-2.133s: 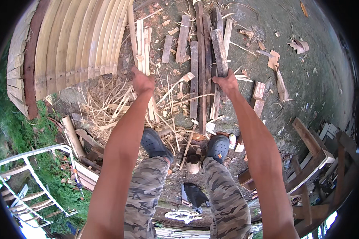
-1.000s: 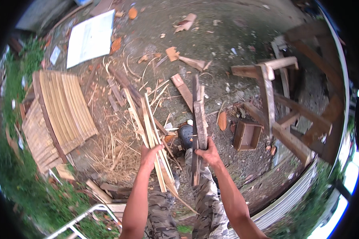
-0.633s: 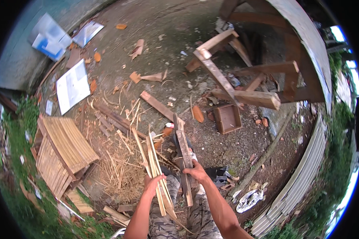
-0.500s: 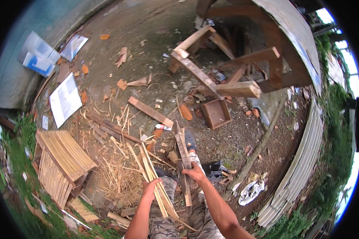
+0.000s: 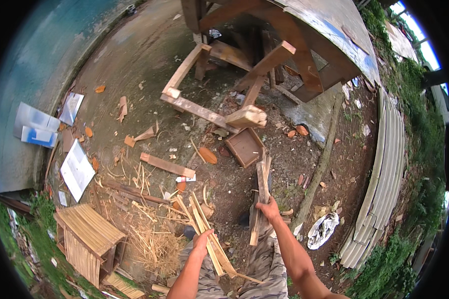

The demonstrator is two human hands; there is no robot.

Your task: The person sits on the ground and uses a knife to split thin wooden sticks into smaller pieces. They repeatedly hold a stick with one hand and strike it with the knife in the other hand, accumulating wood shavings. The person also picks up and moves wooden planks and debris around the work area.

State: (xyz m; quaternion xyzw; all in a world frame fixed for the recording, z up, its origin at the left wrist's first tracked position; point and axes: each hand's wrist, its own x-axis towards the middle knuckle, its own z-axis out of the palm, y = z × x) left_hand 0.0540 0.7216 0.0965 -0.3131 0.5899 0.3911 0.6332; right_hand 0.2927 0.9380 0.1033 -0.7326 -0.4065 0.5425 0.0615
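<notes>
My left hand (image 5: 201, 241) is closed round a bundle of pale split wood strips (image 5: 209, 244), which slant up and to the left over my left leg. In my right hand (image 5: 268, 211) are greyish-brown weathered wood pieces (image 5: 263, 183), held nearly upright above my right leg. My right fingers wrap these pieces near their middle. The two bundles are apart from each other. To the left of my left hand lies a heap of thin wood shavings (image 5: 152, 251) on the ground. A short brown board (image 5: 167, 165) lies ahead of my hands.
A small slatted wooden house (image 5: 89, 238) stands at the left. Ahead are a wooden frame (image 5: 199, 110), an open brown box (image 5: 245, 148) and a large wooden table (image 5: 309, 35). Corrugated sheets (image 5: 373, 184) and a crumpled white bag (image 5: 323, 230) lie at the right. White panels (image 5: 77, 170) are at the left.
Both hands have moved to the right with the wood still in them, and the gap between them has widened. The view has turned, so the surroundings sit differently in it.
</notes>
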